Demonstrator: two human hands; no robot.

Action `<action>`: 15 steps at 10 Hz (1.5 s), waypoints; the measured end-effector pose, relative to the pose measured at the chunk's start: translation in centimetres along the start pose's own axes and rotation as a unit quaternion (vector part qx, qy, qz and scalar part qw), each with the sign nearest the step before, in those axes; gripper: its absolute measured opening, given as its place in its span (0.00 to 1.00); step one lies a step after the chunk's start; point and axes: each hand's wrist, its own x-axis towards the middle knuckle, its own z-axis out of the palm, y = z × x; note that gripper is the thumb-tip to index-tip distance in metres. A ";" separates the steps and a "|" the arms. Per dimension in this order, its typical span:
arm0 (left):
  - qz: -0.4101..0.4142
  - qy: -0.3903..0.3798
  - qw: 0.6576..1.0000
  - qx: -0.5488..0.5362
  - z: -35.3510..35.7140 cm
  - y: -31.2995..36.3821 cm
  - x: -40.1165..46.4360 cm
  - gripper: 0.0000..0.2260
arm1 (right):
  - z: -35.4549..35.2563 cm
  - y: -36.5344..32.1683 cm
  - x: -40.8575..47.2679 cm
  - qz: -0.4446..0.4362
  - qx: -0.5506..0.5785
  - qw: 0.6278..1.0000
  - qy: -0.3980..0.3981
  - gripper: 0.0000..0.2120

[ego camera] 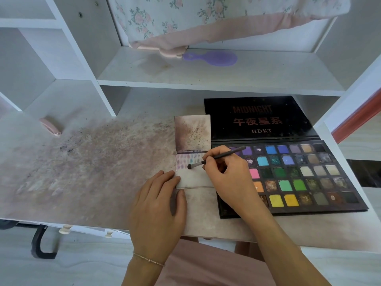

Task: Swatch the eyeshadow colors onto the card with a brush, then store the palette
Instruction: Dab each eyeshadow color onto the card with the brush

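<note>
White shelving rises behind a powder-stained desk [86,162]. Just right of the right hand's fingers lies an open black palette [299,178], its colour pans showing. The left hand [158,205] presses flat, fingers straight, fingertips on the card's [195,180] left edge. The right hand [228,178] pinches a thin brush [216,158], bristles touching the card beneath rows of pastel swatches.

Purple hairbrush [214,58] on shelf [206,77].

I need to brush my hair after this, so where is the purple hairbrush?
The purple hairbrush lies on the white shelf above the desk, behind the open palette, its handle beside the pink fabric edge.
</note>
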 end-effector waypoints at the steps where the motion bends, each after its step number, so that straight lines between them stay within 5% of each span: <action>1: 0.003 0.001 1.000 0.001 0.0 0.0 0.0 0.16 | 0.0 0.0 0.0 0.002 0.003 1.000 0.000 0.09; 5: -0.001 -0.010 1.000 0.000 -0.1 0.0 0.0 0.16 | 0.0 -0.1 0.0 0.000 0.008 1.000 0.001 0.09; 9: -0.005 -0.008 1.000 -0.006 0.0 0.0 0.0 0.17 | -3.1 -0.5 -1.3 -0.037 0.097 0.991 0.084 0.14; 15: -0.001 0.011 1.000 -0.001 0.3 -0.2 0.0 0.17 | -10.2 3.3 -5.0 -0.024 -0.042 0.973 0.224 0.10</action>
